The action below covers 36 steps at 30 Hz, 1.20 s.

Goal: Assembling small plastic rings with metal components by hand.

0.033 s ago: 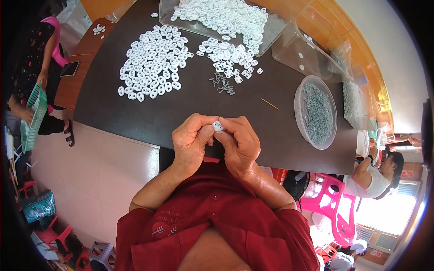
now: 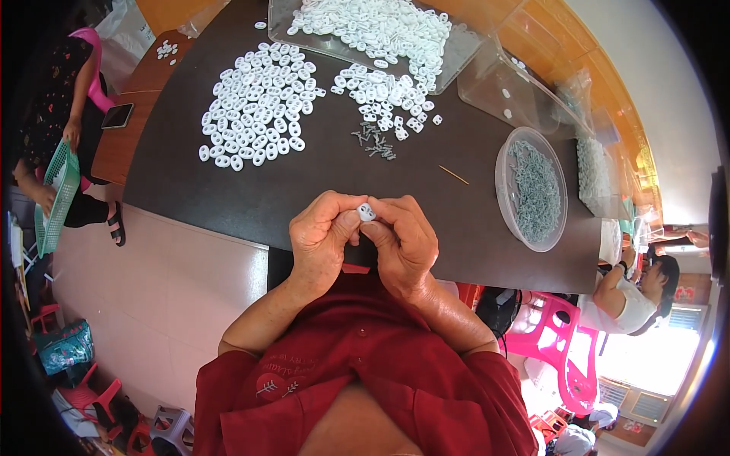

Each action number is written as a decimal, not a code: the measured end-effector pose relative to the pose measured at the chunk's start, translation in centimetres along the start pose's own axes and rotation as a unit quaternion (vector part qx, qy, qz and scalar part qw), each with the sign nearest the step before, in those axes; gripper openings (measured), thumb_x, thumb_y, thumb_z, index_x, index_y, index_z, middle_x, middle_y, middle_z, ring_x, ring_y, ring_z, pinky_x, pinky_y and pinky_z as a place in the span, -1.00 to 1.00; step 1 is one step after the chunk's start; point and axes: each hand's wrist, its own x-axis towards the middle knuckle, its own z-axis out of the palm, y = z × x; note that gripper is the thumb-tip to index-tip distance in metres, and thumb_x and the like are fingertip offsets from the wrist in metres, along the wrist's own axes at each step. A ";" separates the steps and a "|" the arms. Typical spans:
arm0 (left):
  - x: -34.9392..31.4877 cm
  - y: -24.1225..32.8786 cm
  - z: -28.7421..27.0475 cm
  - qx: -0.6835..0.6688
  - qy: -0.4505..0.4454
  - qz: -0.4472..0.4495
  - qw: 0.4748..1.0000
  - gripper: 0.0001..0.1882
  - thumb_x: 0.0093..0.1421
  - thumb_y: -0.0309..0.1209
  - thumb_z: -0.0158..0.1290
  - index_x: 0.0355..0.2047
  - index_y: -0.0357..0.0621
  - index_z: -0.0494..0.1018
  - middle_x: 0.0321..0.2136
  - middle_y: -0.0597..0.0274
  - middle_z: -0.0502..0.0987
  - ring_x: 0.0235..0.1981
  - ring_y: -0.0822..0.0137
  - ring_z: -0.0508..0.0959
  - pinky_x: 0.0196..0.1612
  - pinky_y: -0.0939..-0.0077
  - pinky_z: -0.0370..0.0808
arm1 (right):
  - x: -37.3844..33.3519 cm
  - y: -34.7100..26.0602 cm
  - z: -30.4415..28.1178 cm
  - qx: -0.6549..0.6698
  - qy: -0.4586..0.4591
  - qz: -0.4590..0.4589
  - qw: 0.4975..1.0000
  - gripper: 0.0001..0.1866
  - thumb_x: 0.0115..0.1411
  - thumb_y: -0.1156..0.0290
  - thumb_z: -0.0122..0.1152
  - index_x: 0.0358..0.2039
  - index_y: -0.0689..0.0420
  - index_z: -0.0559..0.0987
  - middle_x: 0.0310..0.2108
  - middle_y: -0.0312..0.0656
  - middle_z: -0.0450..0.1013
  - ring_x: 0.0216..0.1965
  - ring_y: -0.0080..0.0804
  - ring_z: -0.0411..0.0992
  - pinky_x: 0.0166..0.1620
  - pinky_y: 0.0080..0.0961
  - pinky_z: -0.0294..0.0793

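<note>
Between my two hands, just over the table's near edge, is a small white plastic piece with holes (image 2: 366, 212). My left hand (image 2: 323, 232) pinches it from the left with thumb and forefinger. From the other side, the thumb and forefinger of my right hand (image 2: 403, 242) press on it too. Beyond my hands lies a little heap of grey pins (image 2: 372, 140). Behind that heap are smaller white pieces (image 2: 388, 95). To their left spreads a wide group of oval white two-holed pieces (image 2: 258, 106).
A round tub of grey pins (image 2: 501, 194) stands at the right, with a thin wooden stick (image 2: 454, 175) left of it. At the back, a clear tray (image 2: 334, 50) holds many white pieces beside a clear bin (image 2: 487, 91). On the left, a person holds a green basket (image 2: 62, 194).
</note>
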 end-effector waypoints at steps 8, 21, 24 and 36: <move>0.3 0.0 0.4 0.006 0.013 0.031 0.999 -0.81 0.23 -0.58 -0.02 -0.15 -0.32 0.49 -0.46 0.30 0.42 -0.53 0.58 0.40 -0.48 0.73 0.37 | 0.4 -0.7 -0.3 0.036 -0.017 0.064 0.997 -0.74 0.00 0.76 0.17 -0.24 0.31 0.54 -0.35 -0.15 0.46 -0.42 -0.54 0.42 -0.38 -0.68 0.42; 0.2 -0.2 0.0 0.055 0.031 -0.007 0.998 -0.59 0.25 -0.52 -0.02 0.10 -0.33 0.28 -0.36 0.22 0.52 -0.47 0.58 0.42 -0.41 0.73 0.40 | 11.9 0.6 -12.2 -0.203 0.183 -0.071 0.959 -0.83 0.07 0.62 0.18 -0.27 0.24 0.58 -0.37 -0.19 0.53 -0.37 -0.57 0.43 -0.30 -0.63 0.42; 0.6 -0.7 0.2 0.005 0.029 -0.016 0.999 -0.62 0.25 -0.49 0.00 0.07 -0.31 0.32 -0.36 0.24 0.52 -0.47 0.59 0.42 -0.44 0.74 0.38 | 17.9 3.5 -17.5 -0.355 0.170 -0.040 0.919 -0.78 0.08 0.58 0.16 -0.21 0.24 0.58 -0.32 -0.17 0.52 -0.33 -0.49 0.46 -0.22 -0.55 0.44; 0.5 -0.5 -0.2 0.000 0.030 -0.038 0.999 -0.67 0.25 -0.44 0.01 0.00 -0.33 0.37 -0.35 0.15 0.53 -0.46 0.55 0.44 -0.43 0.73 0.38 | 15.1 7.5 -13.4 -0.437 0.094 -0.180 0.876 -0.78 -0.05 0.64 0.20 -0.33 0.16 0.59 -0.36 -0.12 0.48 -0.32 -0.18 0.43 -0.23 -0.36 0.42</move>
